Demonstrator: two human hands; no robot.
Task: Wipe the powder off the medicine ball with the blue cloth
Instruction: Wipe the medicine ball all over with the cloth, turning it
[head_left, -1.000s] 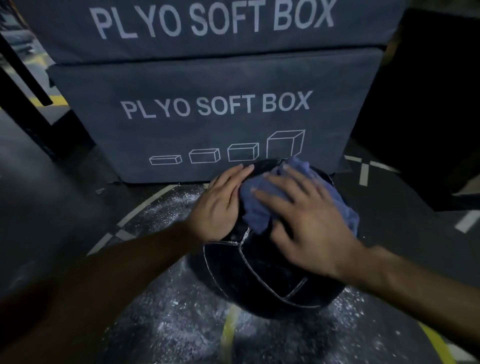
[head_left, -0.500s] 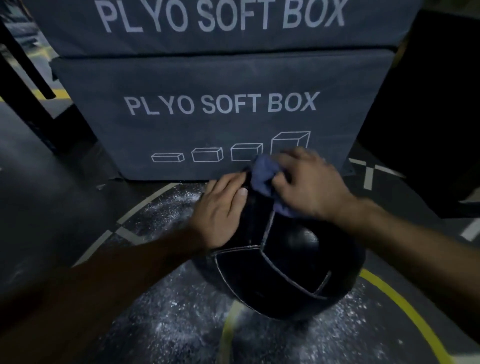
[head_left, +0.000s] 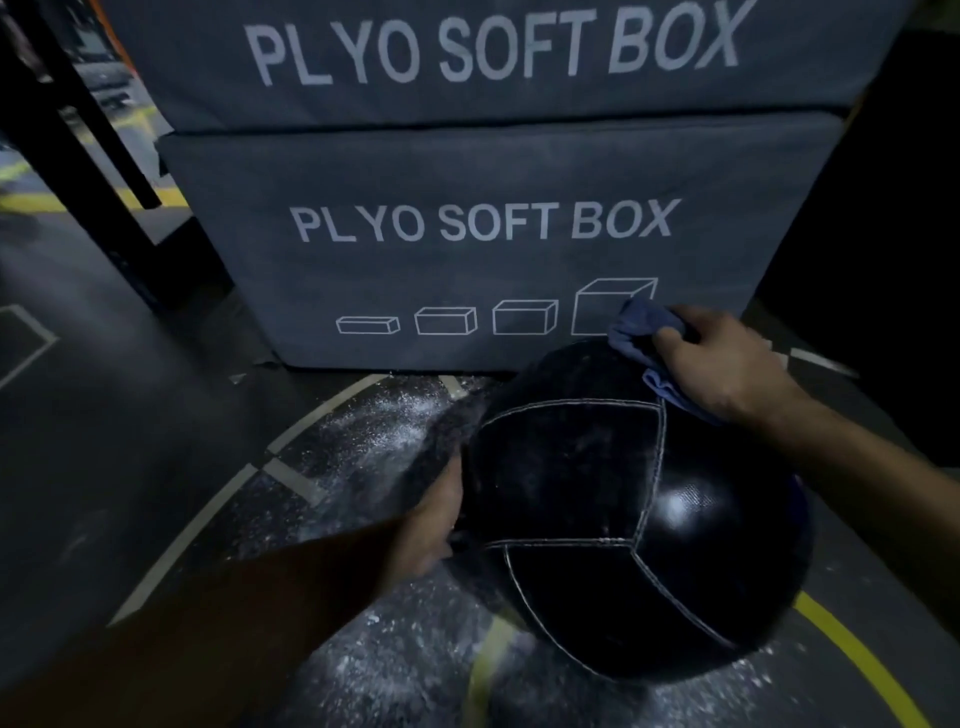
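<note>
Two hands meet the medicine ball (head_left: 623, 509), lower right of centre on the floor (head_left: 156, 415): your right hand (head_left: 722, 364) bunches the blue cloth (head_left: 636, 325) on its upper-right crown; your left hand (head_left: 431, 519) braces its left side, finger curl hidden. Dusty panels lie down-left of the cloth.

Stacked plyo soft boxes (head_left: 488, 249) wall off the far side, just behind the medicine ball (head_left: 623, 509). Powder-dusted floor (head_left: 363, 447) lies open left and near; dark rack post (head_left: 78, 130) stands far-left.
</note>
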